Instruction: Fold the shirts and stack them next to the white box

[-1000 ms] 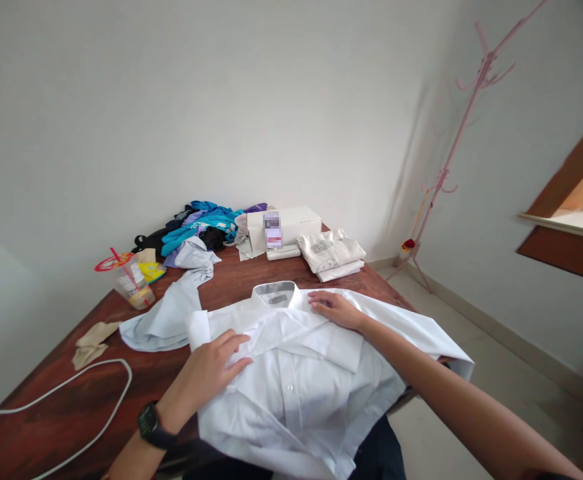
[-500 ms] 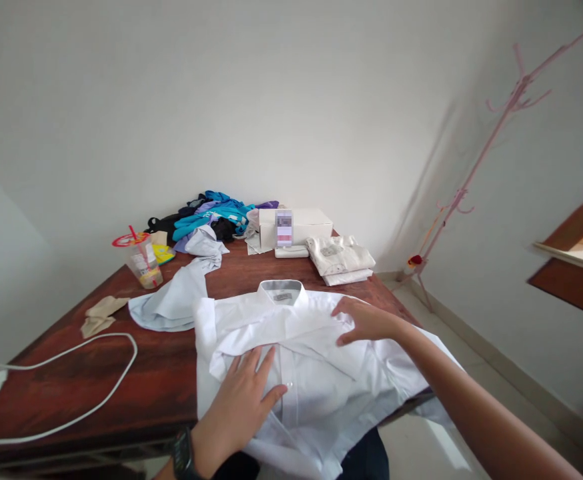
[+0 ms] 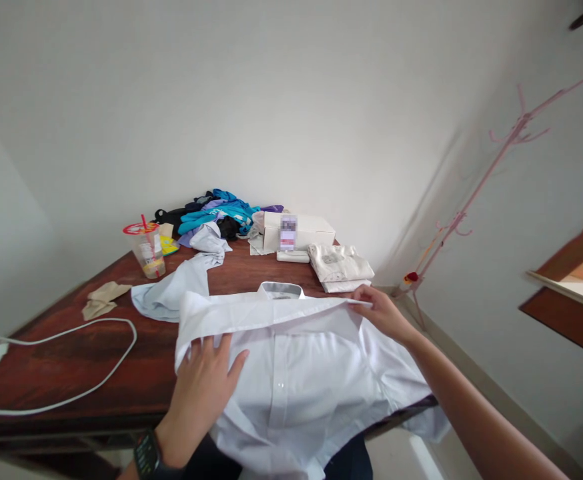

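Note:
A white button-up shirt [image 3: 316, 373] lies front side up at the table's near edge, its collar [image 3: 301, 290] pointing away from me and its hem hanging over the edge. One sleeve [image 3: 266, 315] is laid across the chest from left to right. My right hand [image 3: 384, 315] pinches that sleeve's end near the shoulder on the right. My left hand [image 3: 205, 373] rests on the shirt's left side with fingers spread, the fingertips tucked beneath the sleeve's lower edge. The other sleeve hangs off the table at the right.
On the wooden table [image 3: 71, 373] lie a white cable [image 3: 134, 340], a beige cloth [image 3: 104, 300], a plastic cup [image 3: 150, 253] and a pale blue garment [image 3: 171, 293]. Behind are piled clothes [image 3: 221, 217], a white box [image 3: 314, 230] and folded clothes [image 3: 339, 263]. A pink coat rack [image 3: 486, 180] stands right.
My right hand has closed on the sleeve's end and drawn it straight to the right. My left hand has shifted left, under the sleeve's edge. The crumpled sleeve is now flat and taut.

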Available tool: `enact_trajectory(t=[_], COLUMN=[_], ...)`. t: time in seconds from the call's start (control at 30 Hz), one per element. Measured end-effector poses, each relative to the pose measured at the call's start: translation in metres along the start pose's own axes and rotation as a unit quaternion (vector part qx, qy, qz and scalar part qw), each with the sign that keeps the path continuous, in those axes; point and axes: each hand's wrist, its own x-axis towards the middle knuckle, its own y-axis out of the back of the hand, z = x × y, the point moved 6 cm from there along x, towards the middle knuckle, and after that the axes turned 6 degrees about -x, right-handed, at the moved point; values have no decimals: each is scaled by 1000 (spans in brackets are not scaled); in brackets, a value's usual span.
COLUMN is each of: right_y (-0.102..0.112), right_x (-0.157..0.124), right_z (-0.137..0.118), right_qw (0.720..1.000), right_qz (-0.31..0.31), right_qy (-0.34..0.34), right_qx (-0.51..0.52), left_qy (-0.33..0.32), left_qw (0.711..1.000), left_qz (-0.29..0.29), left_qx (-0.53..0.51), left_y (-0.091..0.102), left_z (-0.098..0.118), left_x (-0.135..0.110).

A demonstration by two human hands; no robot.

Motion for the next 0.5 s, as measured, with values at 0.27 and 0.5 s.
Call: enact_trajectory(t=[0.27,0.5], right_y=[13,-76], right_x=[-36,-80], right_z=[-81,-43], right_qw=[981,989], right_qz=[149,-128], right_qy=[126,59], right_qx=[-3,-39], left_qy=[29,43], left_qw=[996,983], left_qz=[83,108], left_qx=[-29,-140], left_y=[-3,-22], left_z=[-29,-56], left_x=[-41,-50])
